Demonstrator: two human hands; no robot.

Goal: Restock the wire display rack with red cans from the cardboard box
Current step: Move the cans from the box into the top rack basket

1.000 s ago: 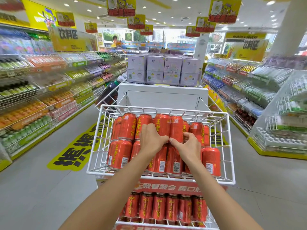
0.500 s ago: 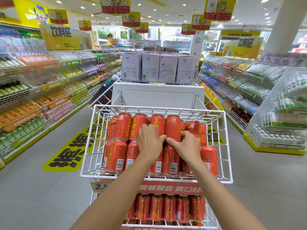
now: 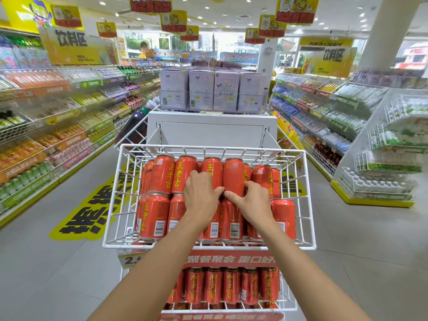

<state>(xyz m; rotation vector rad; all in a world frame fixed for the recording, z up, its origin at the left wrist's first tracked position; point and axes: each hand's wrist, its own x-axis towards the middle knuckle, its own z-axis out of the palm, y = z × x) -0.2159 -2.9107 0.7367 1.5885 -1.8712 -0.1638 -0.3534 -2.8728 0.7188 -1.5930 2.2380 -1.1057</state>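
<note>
A white wire display rack (image 3: 208,148) stands right in front of me. Its top basket holds red cans (image 3: 159,177) with yellow characters, stacked in two layers. My left hand (image 3: 201,198) curls over an upper-layer can (image 3: 212,169) near the middle. My right hand (image 3: 253,203) grips the neighbouring upper can (image 3: 234,176), fingers on its right side and thumb under it. The two thumbs touch. A lower shelf carries another row of red cans (image 3: 231,286). No cardboard box is in view.
A red price banner (image 3: 231,259) runs below the basket. Behind the rack are a white stand (image 3: 212,133) and stacked purple cartons (image 3: 213,89). Drink shelves line the left (image 3: 58,135) and right (image 3: 324,112) aisles. A wire rack (image 3: 393,147) stands at right.
Both hands stay on the same two upper cans with almost no shift. My head has moved slightly, so the rack sits a little lower and more to the left in view.
</note>
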